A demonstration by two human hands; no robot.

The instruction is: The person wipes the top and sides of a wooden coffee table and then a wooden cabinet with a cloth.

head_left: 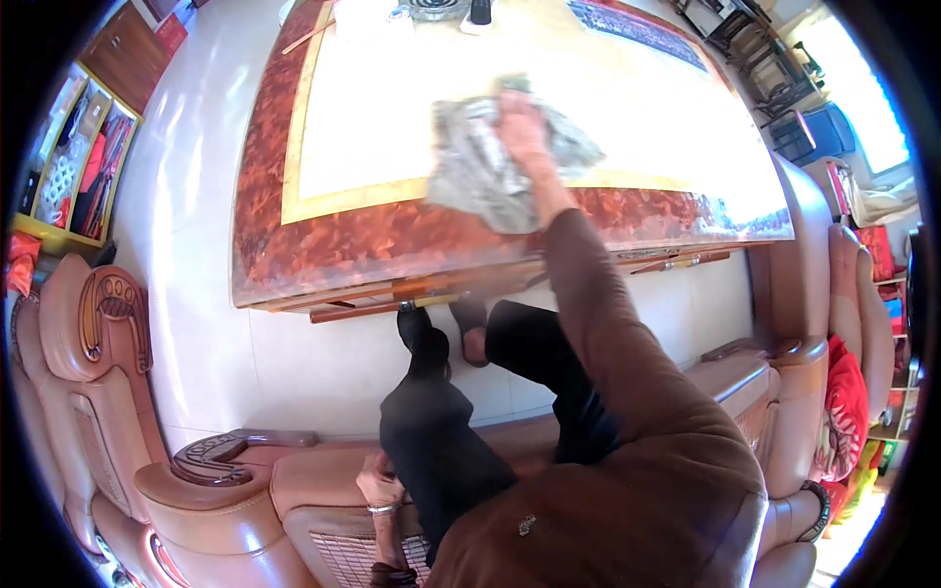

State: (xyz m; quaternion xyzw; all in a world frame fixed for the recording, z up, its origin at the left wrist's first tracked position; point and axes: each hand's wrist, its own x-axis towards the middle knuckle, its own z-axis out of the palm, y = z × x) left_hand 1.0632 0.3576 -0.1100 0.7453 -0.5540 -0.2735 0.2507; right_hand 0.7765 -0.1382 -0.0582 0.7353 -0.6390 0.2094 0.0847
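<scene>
My right hand (524, 129) presses a crumpled grey-green cloth (478, 162) onto the top of a large table (363, 240). The hand and cloth are a little blurred, and the fingers bunch part of the cloth at its far end. One fold of it hangs over the table's near edge band. Down beside my left thigh, my left hand (378, 482) rests against the brown leather sofa (323, 480), a bracelet at its wrist. Its fingers are partly hidden by the dark trouser leg.
The table has a red marbled border and a glaring pale middle. On its far side lie a glass dish (438, 10), a black object (480, 13) and a blue patterned strip (642, 34). Brown armchairs stand left and right. A yellow shelf (83, 162) is far left, a blue chair (828, 132) far right.
</scene>
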